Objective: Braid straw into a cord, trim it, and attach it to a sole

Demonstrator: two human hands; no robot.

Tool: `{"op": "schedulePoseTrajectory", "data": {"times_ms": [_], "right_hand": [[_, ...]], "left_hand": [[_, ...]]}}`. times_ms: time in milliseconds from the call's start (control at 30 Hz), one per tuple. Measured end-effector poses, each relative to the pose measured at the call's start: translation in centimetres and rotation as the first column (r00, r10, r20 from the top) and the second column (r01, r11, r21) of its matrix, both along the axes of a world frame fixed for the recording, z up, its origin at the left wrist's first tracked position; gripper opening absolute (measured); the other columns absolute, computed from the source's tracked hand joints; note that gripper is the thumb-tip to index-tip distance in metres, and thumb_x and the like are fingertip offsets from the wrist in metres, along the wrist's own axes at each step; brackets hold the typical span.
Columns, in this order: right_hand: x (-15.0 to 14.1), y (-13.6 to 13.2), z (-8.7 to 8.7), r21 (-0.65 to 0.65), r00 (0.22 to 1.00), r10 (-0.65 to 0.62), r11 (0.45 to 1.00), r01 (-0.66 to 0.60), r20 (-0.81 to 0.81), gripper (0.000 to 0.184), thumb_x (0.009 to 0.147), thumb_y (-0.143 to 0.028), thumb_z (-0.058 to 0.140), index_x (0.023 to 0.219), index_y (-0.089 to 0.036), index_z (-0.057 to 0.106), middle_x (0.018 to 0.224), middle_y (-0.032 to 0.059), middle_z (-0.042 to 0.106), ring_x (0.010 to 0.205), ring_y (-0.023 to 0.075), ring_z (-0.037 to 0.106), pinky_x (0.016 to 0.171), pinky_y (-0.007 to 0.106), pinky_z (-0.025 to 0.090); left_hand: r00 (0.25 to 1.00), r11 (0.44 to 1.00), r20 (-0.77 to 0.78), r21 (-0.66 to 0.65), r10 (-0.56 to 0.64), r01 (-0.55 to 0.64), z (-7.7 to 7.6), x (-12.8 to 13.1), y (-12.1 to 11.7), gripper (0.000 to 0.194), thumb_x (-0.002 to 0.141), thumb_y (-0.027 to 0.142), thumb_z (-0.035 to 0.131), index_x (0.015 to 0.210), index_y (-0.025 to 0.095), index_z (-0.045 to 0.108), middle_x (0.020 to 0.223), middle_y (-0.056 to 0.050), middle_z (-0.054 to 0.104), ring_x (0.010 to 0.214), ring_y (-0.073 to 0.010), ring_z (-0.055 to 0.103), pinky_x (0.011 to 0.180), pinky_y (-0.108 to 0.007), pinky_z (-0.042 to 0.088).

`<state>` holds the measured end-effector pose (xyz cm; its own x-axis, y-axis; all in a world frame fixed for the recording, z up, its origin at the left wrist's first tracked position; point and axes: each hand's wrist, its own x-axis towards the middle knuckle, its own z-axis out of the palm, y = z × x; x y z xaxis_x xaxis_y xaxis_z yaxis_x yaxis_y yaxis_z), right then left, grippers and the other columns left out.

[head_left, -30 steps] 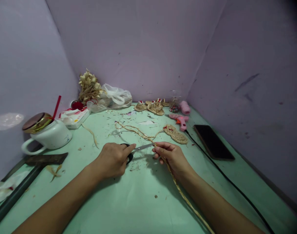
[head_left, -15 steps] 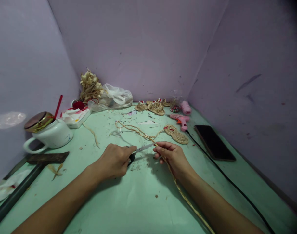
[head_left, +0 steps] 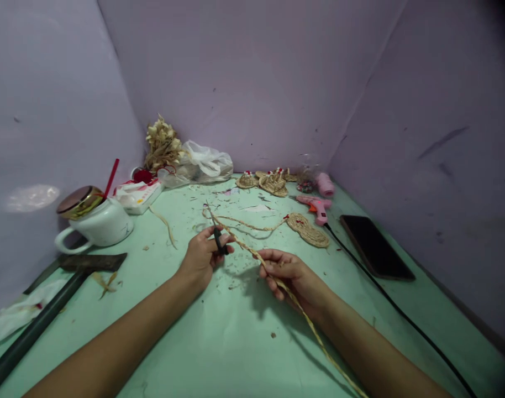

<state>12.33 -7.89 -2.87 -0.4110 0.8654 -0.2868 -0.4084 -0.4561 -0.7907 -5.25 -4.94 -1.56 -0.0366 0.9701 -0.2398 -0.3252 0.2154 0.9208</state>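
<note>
My left hand [head_left: 199,257] is closed around black-handled scissors [head_left: 220,242], whose blades point away towards the back of the table. Between finger and thumb, my right hand [head_left: 294,275] pinches a braided straw cord [head_left: 314,330]. From there the cord runs down to the front edge of the view and up past the scissors, close to my left fingers; whether they touch it I cannot tell. It loops back to a flat, coiled straw sole shape [head_left: 308,230] with a bit of red at its tip, lying beyond my right hand.
At right lie a pink glue gun [head_left: 316,205] with a black cable and a phone [head_left: 377,246]. Small straw pieces [head_left: 273,183] sit by the back wall near a pink thread spool [head_left: 325,184]. At left stand a white mug [head_left: 105,224] and a hammer-like tool [head_left: 41,318].
The scissors have swung from pointing right at the cord by my right hand to pointing away. My left hand has turned and moved slightly back; my right still pinches the cord.
</note>
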Motion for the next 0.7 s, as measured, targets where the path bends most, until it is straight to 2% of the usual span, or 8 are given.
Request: {"op": "schedulePoseTrajectory", "data": {"times_ms": [100,167,333,400,500,567,700], "right_hand": [[-0.2,-0.4,-0.2,0.002,0.994,0.105,0.994,-0.105,0.009,0.024,0.062,-0.014,0.064,0.085,-0.013,0.058,0.059,0.0001,0.060,0.037,0.0064,0.048,0.030,0.015,0.037],[-0.4,-0.6,-0.2,-0.008,0.991,0.131,0.991,-0.131,0.027,0.022,0.062,-0.015,0.065,0.082,-0.013,0.058,0.059,-0.0002,0.059,0.039,0.0073,0.050,0.032,0.016,0.038],[-1.3,-0.9,-0.2,0.042,0.991,0.124,0.991,-0.127,0.059,0.022,0.059,-0.018,0.070,0.078,-0.014,0.058,0.071,0.0032,0.063,0.058,0.0105,0.057,0.054,0.023,0.047],[-1.8,-1.0,-0.2,0.085,0.994,0.075,0.993,-0.082,0.079,0.022,0.061,-0.024,0.070,0.078,-0.014,0.060,0.072,0.0029,0.063,0.058,0.0100,0.056,0.056,0.024,0.047],[-2.3,-1.1,-0.4,0.186,0.978,-0.044,0.983,0.006,0.202,0.020,0.063,-0.030,0.068,0.073,-0.013,0.065,0.057,-0.0007,0.058,0.049,0.0073,0.051,0.050,0.021,0.043],[-2.5,-1.2,-0.4,0.263,0.960,-0.078,0.965,0.004,0.270,0.018,0.064,-0.029,0.067,0.072,-0.013,0.068,0.052,-0.0028,0.052,0.044,0.0055,0.047,0.045,0.019,0.039],[-2.6,-1.8,-0.4,0.372,0.987,-0.036,0.928,-0.026,0.157,0.015,0.064,-0.027,0.067,0.074,-0.017,0.070,0.059,-0.0031,0.049,0.044,0.0059,0.047,0.045,0.022,0.043]], "left_hand": [[0.984,0.998,0.177,0.067,-0.034,0.023,0.3,-0.3,0.4,0.034,0.058,0.014,0.064,0.088,0.014,0.048,0.079,-0.006,0.064,0.050,-0.0055,0.053,0.038,-0.012,0.031],[0.983,0.992,0.179,0.122,-0.041,0.019,0.6,-0.6,0.5,0.038,0.057,0.015,0.066,0.091,0.015,0.048,0.071,-0.003,0.063,0.049,-0.0057,0.053,0.040,-0.013,0.034],[0.994,0.934,-0.086,0.356,0.071,-0.036,1.7,-0.3,-0.4,0.044,0.053,0.016,0.069,0.092,0.015,0.049,0.060,0.003,0.060,0.047,-0.0078,0.053,0.046,-0.018,0.042],[0.984,0.934,-0.152,0.355,0.092,-0.032,2.0,0.2,-0.9,0.043,0.053,0.016,0.069,0.091,0.014,0.049,0.058,0.003,0.059,0.046,-0.0082,0.052,0.045,-0.018,0.041],[0.967,0.944,-0.229,0.328,0.114,-0.033,2.2,0.6,-1.3,0.042,0.054,0.015,0.067,0.091,0.014,0.049,0.055,0.004,0.057,0.045,-0.0081,0.050,0.043,-0.018,0.040],[0.949,0.937,-0.285,0.347,0.131,-0.025,1.9,0.6,-1.2,0.041,0.055,0.015,0.065,0.092,0.014,0.049,0.055,0.005,0.056,0.048,-0.0085,0.051,0.046,-0.018,0.041],[0.904,0.934,-0.421,0.349,0.081,0.078,0.9,1.0,-0.7,0.035,0.057,0.013,0.061,0.090,0.015,0.049,0.056,0.005,0.056,0.049,-0.0086,0.050,0.046,-0.018,0.040]]}}
